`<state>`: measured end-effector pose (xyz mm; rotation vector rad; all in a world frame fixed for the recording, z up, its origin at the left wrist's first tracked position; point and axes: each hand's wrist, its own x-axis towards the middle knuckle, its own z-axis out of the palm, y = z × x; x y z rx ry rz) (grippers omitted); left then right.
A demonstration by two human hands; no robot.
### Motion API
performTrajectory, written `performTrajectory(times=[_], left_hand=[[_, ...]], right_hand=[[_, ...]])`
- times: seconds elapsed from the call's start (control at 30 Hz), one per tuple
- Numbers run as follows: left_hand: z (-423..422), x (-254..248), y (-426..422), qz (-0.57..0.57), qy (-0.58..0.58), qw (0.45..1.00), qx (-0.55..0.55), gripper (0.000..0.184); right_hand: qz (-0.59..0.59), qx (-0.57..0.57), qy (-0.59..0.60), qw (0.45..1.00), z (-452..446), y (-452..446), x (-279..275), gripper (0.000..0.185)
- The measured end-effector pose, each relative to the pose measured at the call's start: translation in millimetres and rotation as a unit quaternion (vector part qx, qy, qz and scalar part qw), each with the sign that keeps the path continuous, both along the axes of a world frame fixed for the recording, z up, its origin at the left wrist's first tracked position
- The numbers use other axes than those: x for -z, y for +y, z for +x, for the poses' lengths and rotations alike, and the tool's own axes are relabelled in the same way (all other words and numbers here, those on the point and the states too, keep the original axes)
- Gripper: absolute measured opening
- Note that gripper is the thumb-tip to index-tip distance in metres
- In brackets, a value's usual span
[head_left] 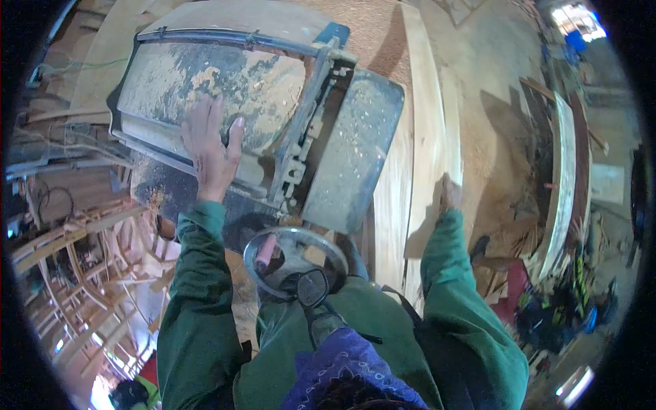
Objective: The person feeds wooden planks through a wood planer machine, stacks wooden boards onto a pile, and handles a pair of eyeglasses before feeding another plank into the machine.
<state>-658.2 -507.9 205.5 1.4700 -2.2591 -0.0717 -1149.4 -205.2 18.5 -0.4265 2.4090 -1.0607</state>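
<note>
Fingers spread, my left hand [213,147] is over the dusty top of a large machine [263,89] and holds nothing; whether it touches the surface I cannot tell. My right hand [449,193] is at the side edge of a long pale plank [427,102], to the right of the machine. Its fingers are small and dark in view, so their grip is unclear. A metal handwheel [335,249] with a pink handle [266,251] is on the machine's near side, close to my body.
Long boards [562,171] lean at the right. Curved wooden frames [75,266] stand at the lower left. Sawdust [495,147] covers the floor beside the planks. A blue-grey side panel [355,150] juts from the machine.
</note>
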Motion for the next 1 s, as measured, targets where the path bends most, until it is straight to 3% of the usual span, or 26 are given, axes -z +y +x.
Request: performTrajectory(times=[0.1, 0.2, 0.27, 0.33, 0.43, 0.5, 0.53, 0.57, 0.6, 0.67, 0.83, 1.0], left_hand=[[4.6, 3.5, 0.0, -0.022, 0.004, 0.999, 0.024, 0.057], [15.4, 4.7, 2.6, -0.039, 0.016, 0.997, 0.059, 0.057], [16.8, 11.5, 3.4, -0.068, 0.034, 0.995, 0.069, 0.056], [21.4, 15.9, 1.5, -0.069, 0.029, 0.995, 0.074, 0.056], [18.5, 21.6, -1.7, -0.079, 0.013, 0.993, 0.082, 0.056], [19.5, 26.3, -4.0, -0.076, 0.004, 0.994, 0.081, 0.056], [21.1, 26.9, -7.2, -0.079, 0.001, 0.993, 0.084, 0.056], [22.9, 28.7, -9.2, -0.08, -0.005, 0.993, 0.091, 0.056], [23.0, 31.9, -10.9, -0.08, -0.012, 0.992, 0.1, 0.056], [22.5, 36.2, -15.0, -0.083, -0.011, 0.99, 0.117, 0.056], [25.3, 43.8, -32.7, -0.071, -0.011, 0.988, 0.133, 0.057], [25.0, 40.5, -31.0, -0.046, -0.009, 0.99, 0.135, 0.058]], right_hand=[[0.0, 0.008, -0.009, 1.0, 77.2, 114.5, -21.2, 0.057], [0.038, 0.024, -0.012, 0.999, 185.5, 201.3, -84.2, 0.059], [0.045, 0.027, 0.068, 0.996, 232.0, 293.5, -47.6, 0.061], [0.025, 0.094, 0.047, 0.994, 317.9, 319.5, -93.3, 0.061], [0.193, 0.117, -0.049, 0.973, 403.2, 401.3, -102.5, 0.05], [0.12, 0.19, -0.035, 0.974, 460.7, 434.1, -90.4, 0.054], [0.084, 0.227, -0.029, 0.97, 487.8, 443.8, -82.0, 0.056], [0.119, 0.229, -0.057, 0.964, 504.6, 457.5, -76.7, 0.055], [0.096, 0.232, -0.024, 0.968, 524.1, 436.7, -99.1, 0.059], [0.151, 0.248, -0.05, 0.956, 557.7, 484.2, -36.6, 0.062], [0.223, 0.281, -0.084, 0.93, 579.6, 423.7, -92.8, 0.066], [0.251, 0.283, -0.052, 0.924, 586.1, 428.0, -89.8, 0.064]])
